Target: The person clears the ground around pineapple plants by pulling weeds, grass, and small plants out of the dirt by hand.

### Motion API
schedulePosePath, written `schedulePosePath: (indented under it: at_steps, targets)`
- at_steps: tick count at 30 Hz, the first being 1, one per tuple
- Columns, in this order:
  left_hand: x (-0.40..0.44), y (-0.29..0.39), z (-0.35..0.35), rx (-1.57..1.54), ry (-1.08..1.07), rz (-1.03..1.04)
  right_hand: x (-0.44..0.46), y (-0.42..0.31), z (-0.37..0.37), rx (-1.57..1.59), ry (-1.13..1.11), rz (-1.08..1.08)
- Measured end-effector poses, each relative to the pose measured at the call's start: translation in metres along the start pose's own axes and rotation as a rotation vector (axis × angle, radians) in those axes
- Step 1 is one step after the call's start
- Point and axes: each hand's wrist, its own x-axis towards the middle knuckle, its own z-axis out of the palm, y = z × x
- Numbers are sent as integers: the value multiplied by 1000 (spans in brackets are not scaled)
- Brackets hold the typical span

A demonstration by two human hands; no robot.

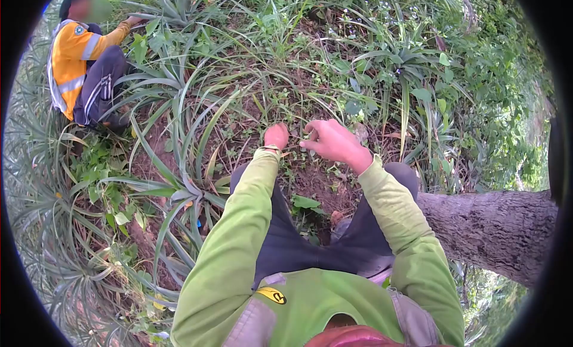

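The left hand [276, 136] reaches down among the low weeds [292, 111] in front of the knees, its back turned up; its fingers are tucked out of sight, so I cannot tell whether they are clenched on anything. The right hand [334, 145] hovers just beside it, apart from it, with its fingers [314, 127] curled and the thumb held off from them, leaving a gap in which no held thing can be made out. The low weeds grow around and beyond both hands, mixed with thin stems and dry litter over reddish-brown soil [325, 183]. A broad green leaf [305, 202] lies between the legs, nearer the body than the hands. To the left stands a large spiky plant [190, 190] with long, arching leaves, a small blue scrap [199, 224] near its base. Another spiky plant [406, 63] grows beyond the hands to the right. A thick tree trunk [489, 224] with rough bark extends from beside the right knee towards the right edge. At the upper left, a co-worker [80, 57] in an orange jacket with pale reflective bands sits low among long leaves, one arm stretched towards them.
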Motion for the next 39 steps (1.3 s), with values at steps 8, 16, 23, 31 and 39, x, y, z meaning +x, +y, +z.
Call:
schedulePosePath:
  at_steps: [8,16,23,31,39]
  targets:
    - [-1,-3,1,-76,29,-56,16,26,-7,-115,-117,186]
    - [10,12,-8,7,98,-32,30,43,-2,-155,-108,162]
    - [30,18,-21,-109,258,-108,54,58,11,-87,-170,240]
    - [54,27,-52,-231,255,-275,83,168,125,-232,319,364]
    - [104,23,-41,-305,247,-349,81,213,207,-351,468,343]
